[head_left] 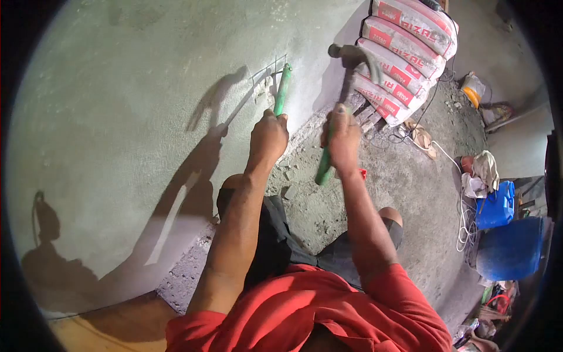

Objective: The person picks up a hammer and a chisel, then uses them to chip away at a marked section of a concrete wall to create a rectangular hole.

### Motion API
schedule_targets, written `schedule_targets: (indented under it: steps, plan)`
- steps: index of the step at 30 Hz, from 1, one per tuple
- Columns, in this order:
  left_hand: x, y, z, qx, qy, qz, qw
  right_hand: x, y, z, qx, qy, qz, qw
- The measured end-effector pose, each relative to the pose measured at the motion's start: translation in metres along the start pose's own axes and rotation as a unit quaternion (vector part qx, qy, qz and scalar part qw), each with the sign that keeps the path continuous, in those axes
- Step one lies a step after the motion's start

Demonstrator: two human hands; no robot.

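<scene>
My left hand (268,141) is closed around a green chisel (282,91), a bar held in front of the grey wall. Beside the bar, the plaster has a chipped patch (264,92) with thin dark lines drawn around it. Raised to the right, my right hand (342,138) grips a claw hammer (353,57) by its green handle. The hammer's dark head is up, apart from the chisel and slightly blurred. Whether the chisel touches the wall is hard to make out.
Stacked cement bags (404,53) stand against the wall ahead. Rubble (305,193) litters the floor below my hands. To the right are a white cable (463,226), a blue jerrycan (496,205) and a blue container (509,249). A brown board (126,322) lies at lower left.
</scene>
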State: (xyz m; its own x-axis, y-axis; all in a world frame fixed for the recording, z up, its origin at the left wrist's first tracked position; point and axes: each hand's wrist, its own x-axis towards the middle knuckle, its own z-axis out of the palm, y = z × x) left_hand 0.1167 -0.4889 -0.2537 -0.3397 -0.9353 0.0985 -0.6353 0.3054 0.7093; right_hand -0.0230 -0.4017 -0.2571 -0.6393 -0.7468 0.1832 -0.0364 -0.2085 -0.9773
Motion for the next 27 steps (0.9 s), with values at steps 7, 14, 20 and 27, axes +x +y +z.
schedule_targets:
  steps: [7, 14, 20, 27]
  plan:
    - [0.009, 0.008, 0.000, -0.007, -0.023, -0.052, 0.998, 0.034, 0.019, 0.004, -0.076, -0.096, 0.158, 0.980]
    - [0.014, -0.023, 0.015, -0.054, -0.021, -0.017, 0.998, 0.017, -0.007, -0.017, 0.062, 0.021, -0.035, 0.997]
    - [0.001, 0.011, -0.001, -0.110, -0.059, -0.074, 0.989, 0.027, 0.049, 0.002, -0.051, -0.095, 0.127, 0.986]
    - [-0.001, -0.115, 0.094, 0.037, -0.085, -0.052, 0.994, -0.003, 0.041, -0.039, 0.014, -0.072, 0.128, 0.989]
